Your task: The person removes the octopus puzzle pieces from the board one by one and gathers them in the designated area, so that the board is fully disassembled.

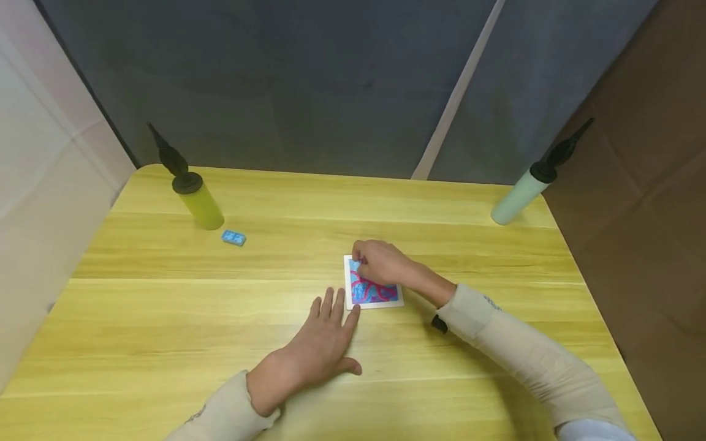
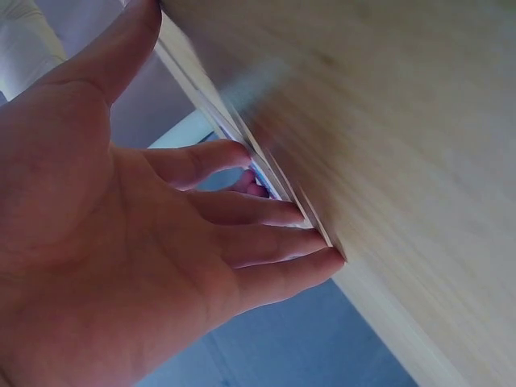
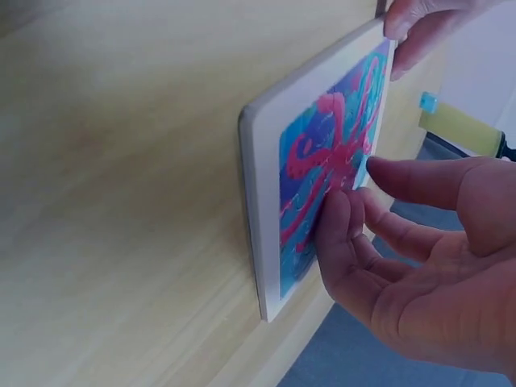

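Your octopus jigsaw [image 1: 376, 295] lies just below centre, likely light and stiff (hold its white rim [image 3: 267, 201]). Your left hand [image 1: 320, 344] spreads wide; your right hand [image 1: 384, 264] curls over the picture, its grip impossible to tell.

Puzzle [image 1: 375, 296] — partly behind the hands [image 1: 385, 263]

2 pumps stand on the tabletop [image 1: 138, 343]: the left pump [image 1: 201, 206] near its far left corner, the right pump [image 1: 517, 198] near its far right. A block [image 1: 234, 237] lies just before the left pump, slightly to its right. The puzzle board [image 1: 377, 295] lies between the pumps, nearer the front, with the left grip [image 1: 317, 343] at its near left corner and the right grip [image 1: 383, 263] over its far part. A curtain [image 1: 248, 92] hangs behind everything.
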Demonstrator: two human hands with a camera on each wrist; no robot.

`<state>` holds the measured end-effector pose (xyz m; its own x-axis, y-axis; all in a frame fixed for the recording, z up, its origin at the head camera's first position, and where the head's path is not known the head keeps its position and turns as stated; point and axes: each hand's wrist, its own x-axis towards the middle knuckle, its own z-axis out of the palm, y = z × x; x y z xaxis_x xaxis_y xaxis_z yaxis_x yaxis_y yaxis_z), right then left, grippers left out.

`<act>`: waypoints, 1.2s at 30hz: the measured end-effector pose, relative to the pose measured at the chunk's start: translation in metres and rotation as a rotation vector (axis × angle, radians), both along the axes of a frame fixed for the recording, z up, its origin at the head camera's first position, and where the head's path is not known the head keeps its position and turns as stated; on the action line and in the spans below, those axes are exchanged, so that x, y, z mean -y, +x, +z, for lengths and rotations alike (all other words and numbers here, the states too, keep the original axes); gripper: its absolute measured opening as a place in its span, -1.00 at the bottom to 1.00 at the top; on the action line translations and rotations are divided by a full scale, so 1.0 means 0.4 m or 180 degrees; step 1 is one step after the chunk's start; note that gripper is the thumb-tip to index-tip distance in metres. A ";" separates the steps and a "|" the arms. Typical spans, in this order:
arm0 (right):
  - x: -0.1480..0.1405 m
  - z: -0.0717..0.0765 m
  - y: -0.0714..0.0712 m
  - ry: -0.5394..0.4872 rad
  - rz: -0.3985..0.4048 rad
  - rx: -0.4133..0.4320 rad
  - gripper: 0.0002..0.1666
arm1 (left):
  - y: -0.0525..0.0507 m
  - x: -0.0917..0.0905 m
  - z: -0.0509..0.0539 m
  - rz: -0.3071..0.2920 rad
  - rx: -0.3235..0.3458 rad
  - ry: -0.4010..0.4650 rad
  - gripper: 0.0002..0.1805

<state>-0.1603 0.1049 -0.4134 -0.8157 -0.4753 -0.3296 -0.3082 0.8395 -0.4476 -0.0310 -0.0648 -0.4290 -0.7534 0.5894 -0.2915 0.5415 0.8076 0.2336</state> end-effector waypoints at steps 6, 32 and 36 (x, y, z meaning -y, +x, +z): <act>0.004 0.002 -0.004 -0.0044 0.0086 0.0045 -0.79 | 0.002 0.003 -0.004 0.0021 0.0003 0.0043 0.14; 0.012 -0.008 0.005 -0.0101 -0.0025 0.0023 -0.70 | 0.007 0.002 0.001 0.0047 0.0107 0.0010 0.13; 0.007 -0.008 0.002 -0.0117 -0.0001 -0.0038 -0.71 | 0.004 0.001 0.004 0.0046 0.0106 -0.0013 0.14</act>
<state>-0.1596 0.1022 -0.4164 -0.8197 -0.4867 -0.3021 -0.3135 0.8225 -0.4745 -0.0292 -0.0653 -0.4273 -0.7517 0.5774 -0.3189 0.5217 0.8162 0.2481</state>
